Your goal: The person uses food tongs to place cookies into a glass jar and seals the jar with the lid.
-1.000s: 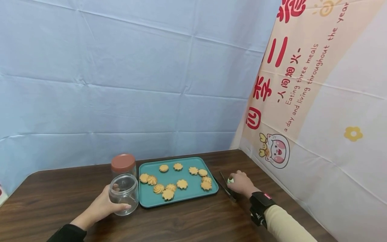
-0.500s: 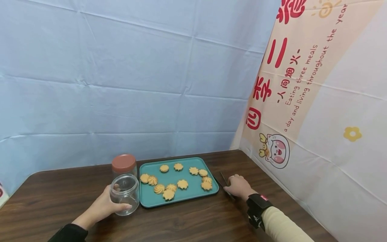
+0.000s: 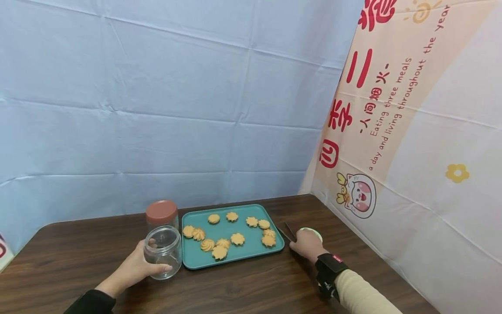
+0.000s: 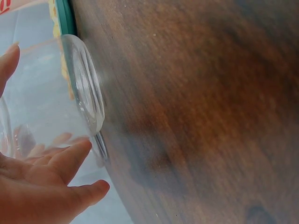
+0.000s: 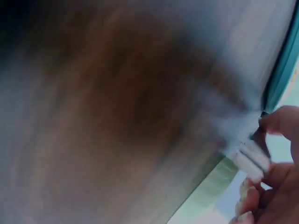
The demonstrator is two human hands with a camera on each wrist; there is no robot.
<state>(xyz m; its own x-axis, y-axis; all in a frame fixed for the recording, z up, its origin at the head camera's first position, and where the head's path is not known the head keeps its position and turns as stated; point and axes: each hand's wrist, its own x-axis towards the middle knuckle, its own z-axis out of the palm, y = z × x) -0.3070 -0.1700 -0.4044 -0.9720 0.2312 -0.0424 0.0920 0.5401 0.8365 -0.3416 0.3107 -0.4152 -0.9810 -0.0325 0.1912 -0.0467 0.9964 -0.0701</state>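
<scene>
My left hand (image 3: 133, 264) grips a clear, lidless jar (image 3: 164, 257), which stands upright on the table. In the left wrist view its fingers spread along the jar's wall (image 4: 42, 93) close over the wood. At the tray's right side, my right hand (image 3: 310, 245) holds metal tongs (image 3: 289, 232), whose two arms point away toward the back. The right wrist view shows thumb and fingers pinching the tongs' metal end (image 5: 252, 161); that view is blurred. Behind the right hand a pale green-white rounded thing (image 3: 316, 233) shows, partly hidden.
Several golden cookies (image 3: 237, 238) lie on a teal tray (image 3: 251, 257) between the hands. A second jar with a reddish-brown lid (image 3: 161, 211) stands behind the first jar. Blue cloth (image 3: 176, 109) hangs at the back, printed cloth (image 3: 423, 209) at the right.
My right hand has moved slightly left, onto the tongs, and now grips them. The pale rounded thing shows on the hand's far side. The left hand and jar stay put.
</scene>
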